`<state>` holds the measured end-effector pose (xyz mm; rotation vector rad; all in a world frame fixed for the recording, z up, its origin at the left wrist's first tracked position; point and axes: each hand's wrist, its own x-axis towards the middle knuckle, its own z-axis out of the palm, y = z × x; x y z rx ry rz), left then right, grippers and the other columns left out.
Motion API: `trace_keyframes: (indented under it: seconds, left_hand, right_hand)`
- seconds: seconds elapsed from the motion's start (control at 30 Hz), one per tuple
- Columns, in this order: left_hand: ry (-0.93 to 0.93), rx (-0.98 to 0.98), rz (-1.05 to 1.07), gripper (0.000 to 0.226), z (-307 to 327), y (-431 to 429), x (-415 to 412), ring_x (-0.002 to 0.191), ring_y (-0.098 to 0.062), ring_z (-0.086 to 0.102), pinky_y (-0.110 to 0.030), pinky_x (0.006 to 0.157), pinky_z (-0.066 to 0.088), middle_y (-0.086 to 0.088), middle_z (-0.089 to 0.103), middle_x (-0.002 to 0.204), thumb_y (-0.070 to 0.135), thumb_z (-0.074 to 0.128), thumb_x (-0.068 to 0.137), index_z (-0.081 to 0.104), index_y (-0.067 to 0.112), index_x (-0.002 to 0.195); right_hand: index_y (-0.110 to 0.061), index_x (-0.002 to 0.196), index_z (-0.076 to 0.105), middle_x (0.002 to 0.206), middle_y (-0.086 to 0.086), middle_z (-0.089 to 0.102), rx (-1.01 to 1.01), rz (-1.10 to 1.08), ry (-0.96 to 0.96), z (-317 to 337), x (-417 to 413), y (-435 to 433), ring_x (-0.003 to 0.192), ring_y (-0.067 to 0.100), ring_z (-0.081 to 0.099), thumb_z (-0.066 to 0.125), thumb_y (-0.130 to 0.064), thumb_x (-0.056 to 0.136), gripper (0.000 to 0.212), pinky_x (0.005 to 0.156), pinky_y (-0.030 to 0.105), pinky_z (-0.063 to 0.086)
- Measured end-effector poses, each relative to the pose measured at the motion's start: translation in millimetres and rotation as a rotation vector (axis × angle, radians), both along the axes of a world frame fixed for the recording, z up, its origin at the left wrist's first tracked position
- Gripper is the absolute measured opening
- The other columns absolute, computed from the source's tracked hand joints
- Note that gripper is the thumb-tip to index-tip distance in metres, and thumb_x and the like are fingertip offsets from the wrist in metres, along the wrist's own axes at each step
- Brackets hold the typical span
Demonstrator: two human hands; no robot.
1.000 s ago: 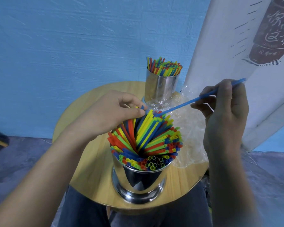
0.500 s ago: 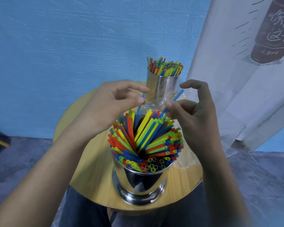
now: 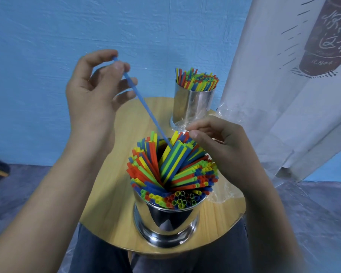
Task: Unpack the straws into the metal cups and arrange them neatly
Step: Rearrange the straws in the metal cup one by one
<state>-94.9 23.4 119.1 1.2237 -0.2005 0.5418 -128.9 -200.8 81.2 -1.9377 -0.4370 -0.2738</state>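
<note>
A near metal cup (image 3: 166, 223) stands at the table's front, packed with coloured straws (image 3: 171, 170) that fan outward. My left hand (image 3: 95, 95) is raised above and left of it and pinches the top of a single blue straw (image 3: 146, 107), whose lower end dips into the bundle. My right hand (image 3: 220, 142) hovers at the bundle's right side, fingers curled, fingertips at the straw tips; whether it pinches one I cannot tell. A second metal cup (image 3: 193, 105) full of straws stands upright at the far side.
The small round wooden table (image 3: 114, 174) sits over my knees. Crumpled clear plastic wrap (image 3: 230, 115) lies at its right edge, behind my right hand. A white printed banner (image 3: 287, 85) hangs on the right against the blue wall.
The blue straw passed from my right hand to my left hand, which lifted up and to the left with it. My right hand dropped to the bundle's right edge.
</note>
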Motion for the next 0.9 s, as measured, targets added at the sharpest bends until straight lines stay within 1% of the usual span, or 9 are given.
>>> trace_keyframes:
  seconds: [0.13, 0.2, 0.3, 0.4, 0.47, 0.6, 0.7, 0.8, 0.9]
  left_hand:
    - [0.074, -0.181, -0.012, 0.008, -3.3, 5.2, 2.0, 0.088, -0.020, 0.071, -0.027, 0.075, 0.055, 0.001, 0.069, 0.096, 0.013, 0.062, 0.102, 0.057, 0.017, 0.108]
    - [0.113, -0.219, -0.013, 0.009, -5.9, 4.8, 2.9, 0.089, -0.020, 0.073, -0.026, 0.077, 0.056, -0.001, 0.068, 0.098, 0.012, 0.061, 0.102, 0.056, 0.015, 0.108]
    - [0.148, -0.211, 0.003, 0.008, -10.6, 2.6, 4.1, 0.086, -0.021, 0.074, -0.027, 0.078, 0.057, -0.002, 0.069, 0.098, 0.011, 0.062, 0.101, 0.056, 0.015, 0.105]
    - [0.209, -0.212, 0.011, 0.008, -15.5, 0.9, 5.7, 0.079, -0.019, 0.073, -0.027, 0.077, 0.058, -0.003, 0.070, 0.097, 0.011, 0.064, 0.100, 0.057, 0.014, 0.103]
    - [0.241, -0.206, 0.015, 0.009, -19.5, -0.7, 6.3, 0.079, -0.019, 0.073, -0.027, 0.077, 0.058, -0.003, 0.071, 0.096, 0.011, 0.065, 0.100, 0.057, 0.013, 0.105]
    - [0.282, -0.152, 0.022, 0.010, -25.1, -3.0, 6.8, 0.082, -0.022, 0.074, -0.032, 0.080, 0.061, -0.004, 0.071, 0.092, 0.011, 0.067, 0.099, 0.058, 0.011, 0.104]
    - [0.356, -0.022, -0.035, 0.008, -28.4, -0.5, 7.5, 0.086, -0.021, 0.075, -0.033, 0.081, 0.061, -0.003, 0.072, 0.090, 0.013, 0.068, 0.097, 0.061, 0.013, 0.100]
    - [0.445, 0.273, -0.165, 0.009, -27.2, 3.7, 4.1, 0.096, -0.021, 0.076, -0.034, 0.083, 0.060, -0.001, 0.077, 0.094, 0.023, 0.071, 0.094, 0.066, 0.017, 0.098]
    - [0.445, 0.617, -0.341, 0.032, -19.3, 11.1, -3.7, 0.101, -0.012, 0.074, -0.033, 0.088, 0.056, 0.007, 0.078, 0.105, 0.048, 0.072, 0.083, 0.069, 0.028, 0.108]
  right_hand:
    - [-0.026, 0.101, 0.076, 0.086, -0.018, 0.074, 0.003, 0.017, 0.004, -0.7, 0.0, 1.2, 0.088, 0.005, 0.070, 0.063, -0.015, 0.101, 0.018, 0.073, 0.013, 0.050]
    - [-0.028, 0.099, 0.076, 0.084, -0.021, 0.073, 0.002, 0.027, -0.006, -0.6, -0.1, 1.8, 0.085, 0.002, 0.069, 0.062, -0.013, 0.102, 0.020, 0.072, 0.012, 0.048]
    - [-0.030, 0.101, 0.076, 0.084, -0.021, 0.073, 0.032, 0.004, -0.037, -1.3, 1.0, 0.3, 0.085, 0.003, 0.068, 0.063, -0.011, 0.101, 0.022, 0.072, 0.013, 0.049]
    - [-0.032, 0.107, 0.075, 0.092, -0.011, 0.077, 0.124, -0.019, -0.063, -1.0, 1.6, -0.9, 0.091, 0.012, 0.072, 0.065, -0.012, 0.100, 0.023, 0.079, 0.029, 0.058]
    - [-0.032, 0.111, 0.074, 0.099, -0.006, 0.079, 0.194, -0.014, -0.076, -0.4, 0.5, -0.5, 0.096, 0.017, 0.074, 0.066, -0.019, 0.098, 0.020, 0.082, 0.035, 0.061]
    - [-0.027, 0.112, 0.074, 0.099, 0.000, 0.080, 0.319, -0.026, -0.102, 2.2, -3.6, 0.6, 0.095, 0.020, 0.075, 0.066, -0.028, 0.091, 0.022, 0.081, 0.031, 0.060]
    - [-0.022, 0.110, 0.074, 0.097, 0.001, 0.080, 0.431, -0.042, -0.088, 4.1, -4.8, -0.2, 0.092, 0.021, 0.076, 0.067, -0.024, 0.090, 0.021, 0.080, 0.031, 0.059]
    - [-0.016, 0.107, 0.072, 0.091, 0.002, 0.079, 0.536, -0.088, -0.092, 5.4, -4.3, -2.9, 0.086, 0.021, 0.073, 0.063, -0.023, 0.092, 0.019, 0.079, 0.032, 0.058]
    - [-0.013, 0.101, 0.067, 0.087, 0.004, 0.071, 0.629, -0.183, -0.131, 9.0, -3.5, -6.0, 0.078, 0.019, 0.070, 0.058, -0.022, 0.100, 0.013, 0.072, 0.031, 0.056]
